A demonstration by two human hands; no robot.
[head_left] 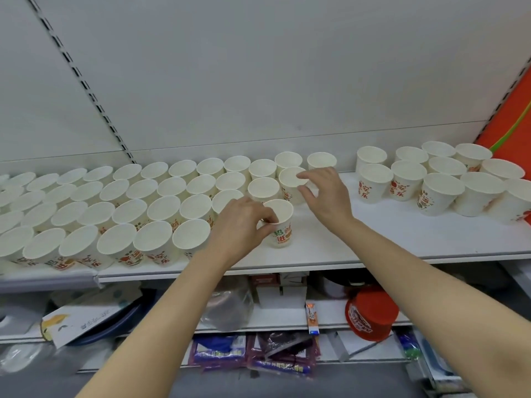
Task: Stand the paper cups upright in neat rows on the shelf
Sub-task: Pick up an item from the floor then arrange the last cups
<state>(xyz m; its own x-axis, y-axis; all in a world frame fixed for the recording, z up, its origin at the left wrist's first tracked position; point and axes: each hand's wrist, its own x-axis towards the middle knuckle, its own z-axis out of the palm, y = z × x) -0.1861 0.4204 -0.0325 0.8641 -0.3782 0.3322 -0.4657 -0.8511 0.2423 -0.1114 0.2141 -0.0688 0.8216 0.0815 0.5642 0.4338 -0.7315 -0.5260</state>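
At the lower right of the frame, a red tub (372, 315) with white lettering sits on the lower shelf (281, 317). Left of it stand an orange and blue packet (312, 318), a white carton (280, 294) and a clear plastic bag (230, 307). At the lower left lies a white card box (79, 320). Purple packets (221, 350) fill the bottom centre. An orange panel (508, 110) runs down the right edge.

Bright, even overhead light; soft faint shadows; wide-angle bending at edges; slight overall softness; no glare.
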